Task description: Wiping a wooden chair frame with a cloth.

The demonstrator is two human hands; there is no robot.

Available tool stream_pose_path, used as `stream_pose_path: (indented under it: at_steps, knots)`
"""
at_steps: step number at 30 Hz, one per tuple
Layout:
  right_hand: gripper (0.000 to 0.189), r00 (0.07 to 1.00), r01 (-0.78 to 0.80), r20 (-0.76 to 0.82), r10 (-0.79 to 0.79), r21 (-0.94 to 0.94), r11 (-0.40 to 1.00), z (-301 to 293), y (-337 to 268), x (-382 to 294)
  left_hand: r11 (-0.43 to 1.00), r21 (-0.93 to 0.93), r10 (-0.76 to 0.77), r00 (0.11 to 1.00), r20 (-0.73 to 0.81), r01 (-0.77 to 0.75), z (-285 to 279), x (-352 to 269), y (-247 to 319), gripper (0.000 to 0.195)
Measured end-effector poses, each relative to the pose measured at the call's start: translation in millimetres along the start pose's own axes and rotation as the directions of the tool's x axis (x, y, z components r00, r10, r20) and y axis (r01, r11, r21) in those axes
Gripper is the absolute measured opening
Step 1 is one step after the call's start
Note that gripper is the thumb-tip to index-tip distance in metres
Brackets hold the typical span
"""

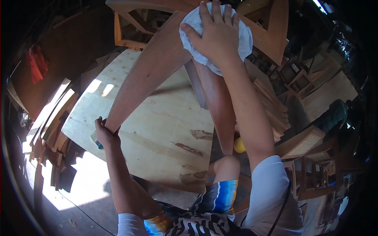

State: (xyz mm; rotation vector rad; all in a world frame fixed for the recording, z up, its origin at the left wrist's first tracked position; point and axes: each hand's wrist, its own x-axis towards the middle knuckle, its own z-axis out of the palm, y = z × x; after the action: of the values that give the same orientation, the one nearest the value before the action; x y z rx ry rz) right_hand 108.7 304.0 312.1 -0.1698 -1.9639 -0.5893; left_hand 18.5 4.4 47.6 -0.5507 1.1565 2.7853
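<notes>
My left hand [107,132] grips the narrow lower end of a long, tapered, reddish-brown wooden leg [147,67]. This leg slants up to a joint with a second tapered wooden leg [220,103], which points down towards my knee. My right hand [218,35] lies spread over a bunched white cloth [246,44], pressing it on the wood at the upper joint. The cloth hides the joint itself. Below the legs is a pale plywood panel [165,126] with dark knots. A small green-and-pale object [97,141], not clear in kind, sits beside my left hand.
Behind the joint stands a wooden furniture frame [130,44]. Cut wood strips [56,118] are stacked at left, more curved wooden pieces [270,106] at right. A yellow round object [239,145] is near my right elbow. A red cloth [37,63] hangs at far left. A dark cable [85,212] crosses the floor.
</notes>
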Motion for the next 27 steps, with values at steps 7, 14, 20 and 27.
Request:
stream_pose_path:
  at_steps: [7, 14, 20, 27]
  knots:
    - [0.065, 0.857, 0.465, 0.088, -0.508, 0.292, 0.836, -8, -49, -18, 1.0, 0.006, -0.024, 0.999, 0.03, 0.024, -23, 28, -16, 0.041]
    - [0.064, 0.999, -0.037, 0.01, 0.039, -0.164, 0.986, -57, 122, -37, 0.998, 0.012, -0.07, 0.997, 0.043, 0.069, -41, 36, -17, 0.033]
    - [0.075, 0.716, -0.691, -0.092, 0.692, -0.233, 0.684, -48, 135, -60, 0.99, -0.059, -0.129, 0.991, 0.032, 0.131, -42, 26, -17, 0.03]
    - [0.065, 0.962, -0.268, 0.024, 0.27, -0.073, 0.961, -12, 24, 14, 0.989, -0.061, -0.136, 0.991, 0.001, 0.136, -33, 23, -15, 0.027]
